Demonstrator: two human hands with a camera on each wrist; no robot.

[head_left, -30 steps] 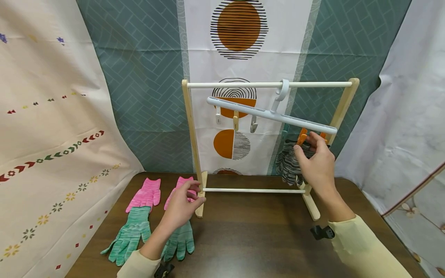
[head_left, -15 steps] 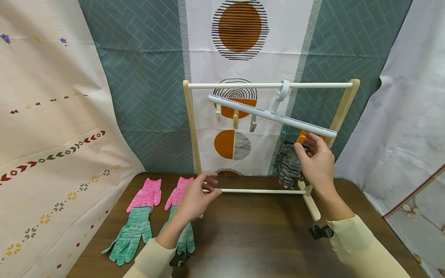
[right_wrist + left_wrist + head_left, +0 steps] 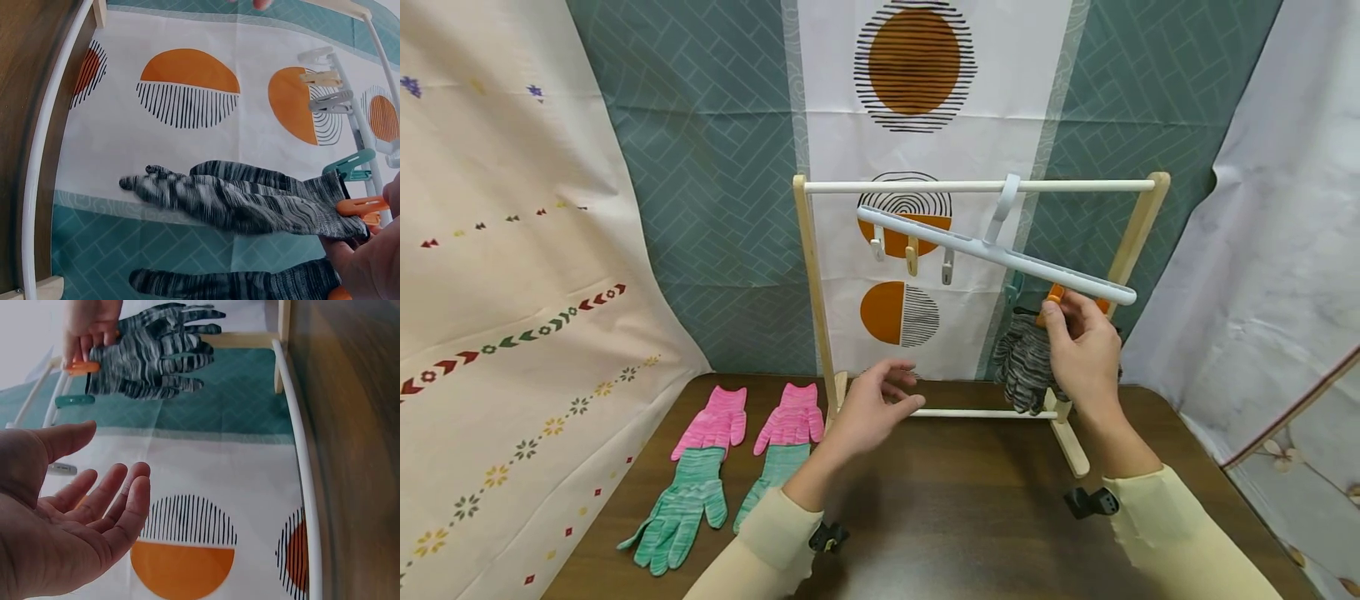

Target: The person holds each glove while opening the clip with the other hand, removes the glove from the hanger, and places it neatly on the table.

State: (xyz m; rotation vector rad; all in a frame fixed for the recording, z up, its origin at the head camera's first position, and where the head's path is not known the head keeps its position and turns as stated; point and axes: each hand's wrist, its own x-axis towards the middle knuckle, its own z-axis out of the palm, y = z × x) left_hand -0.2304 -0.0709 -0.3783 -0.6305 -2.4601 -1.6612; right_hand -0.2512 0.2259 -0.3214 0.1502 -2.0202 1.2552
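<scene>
I am pinching an orange clip with my right hand, fingers curled on it just under the tilted hanger bar. The grey striped glove is hanging from that clip, just left of and below this hand; a second grey one is showing beneath it in the right wrist view. My left hand is hovering with fingers apart, holding nothing. The glove looks soft, light and limp, so I judge the cuff by the clip the best hold. Left of that hand, on the counter, I am counting two pink gloves and two green gloves.
</scene>
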